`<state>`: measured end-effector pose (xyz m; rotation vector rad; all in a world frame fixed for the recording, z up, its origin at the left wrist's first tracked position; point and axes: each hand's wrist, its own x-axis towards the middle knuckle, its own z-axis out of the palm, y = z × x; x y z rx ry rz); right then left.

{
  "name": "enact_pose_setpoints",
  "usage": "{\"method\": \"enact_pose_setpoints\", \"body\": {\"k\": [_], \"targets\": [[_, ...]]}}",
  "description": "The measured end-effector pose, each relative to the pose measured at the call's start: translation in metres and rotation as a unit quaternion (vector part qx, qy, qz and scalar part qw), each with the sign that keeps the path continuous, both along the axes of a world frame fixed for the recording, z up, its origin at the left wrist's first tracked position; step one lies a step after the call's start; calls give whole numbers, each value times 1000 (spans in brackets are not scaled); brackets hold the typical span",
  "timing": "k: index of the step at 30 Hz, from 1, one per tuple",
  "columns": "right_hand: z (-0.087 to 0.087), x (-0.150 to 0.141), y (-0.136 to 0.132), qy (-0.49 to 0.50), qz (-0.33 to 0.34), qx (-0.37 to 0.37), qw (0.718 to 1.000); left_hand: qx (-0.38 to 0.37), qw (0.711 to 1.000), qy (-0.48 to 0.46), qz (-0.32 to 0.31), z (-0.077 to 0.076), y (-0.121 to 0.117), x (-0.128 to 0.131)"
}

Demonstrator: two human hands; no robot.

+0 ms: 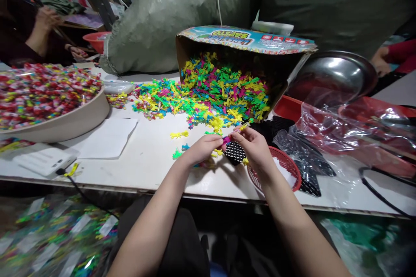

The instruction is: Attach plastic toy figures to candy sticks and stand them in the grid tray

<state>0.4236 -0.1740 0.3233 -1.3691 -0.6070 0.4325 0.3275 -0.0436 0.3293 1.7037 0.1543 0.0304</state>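
My left hand (204,149) is closed, pinching a small magenta plastic figure (225,140) between thumb and fingertips. My right hand (255,146) meets it from the other side, fingers pinched, with a small yellow plastic figure (243,127) at its fingertips. Beneath the hands lies a black piece with white dots (235,152). Just beyond them, a heap of small coloured plastic figures (224,91) spills from a cardboard box (247,40) lying on its side. A red basket (294,169) with white paper inside sits partly behind my right forearm.
To the left, a big round tub (87,119) holds wrapped red candies, beside white paper (108,138) and a white device (45,160) with a cable. Clear plastic bags (328,125) and a metal bowl (338,73) are at right. Other people's hands show at both sides.
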Motion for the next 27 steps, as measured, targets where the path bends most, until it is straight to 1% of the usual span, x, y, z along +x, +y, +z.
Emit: {"method": "enact_pose_setpoints", "body": {"k": [3,5,8,11,12,14,16,17,19,20,22,25,27], "targets": [[3,2,-1,9,28,-11,1000,24,999,22,-22,7,13,-6],[3,4,-1,10,21,-5,1000,44,999,5,1,6,23,-9],[-1,10,-2,21,-19,14,999,75,993,-13,94,-4,44,-13],[-6,12,-1,34,-31,5,999,122,972,6,200,-23,66,-18],[-8,11,0,35,-24,-4,999,153,962,15,226,-29,74,-20],[-12,7,3,32,2,-23,999,251,932,31,261,-40,87,-25],[-17,-1,7,28,38,-38,998,359,892,53,270,-47,98,-31],[-20,-5,9,28,56,-46,997,398,875,66,269,-49,103,-34],[-26,-14,13,19,80,-75,994,440,853,87,267,-52,110,-39],[-29,-19,16,4,85,-96,992,448,848,93,268,-52,112,-42],[-35,-25,19,-60,77,-137,986,453,843,100,271,-53,116,-47],[-45,-29,24,-179,50,-189,964,456,841,103,273,-54,119,-53],[-52,-29,26,-219,43,-221,949,457,841,101,270,-54,120,-56]]}}
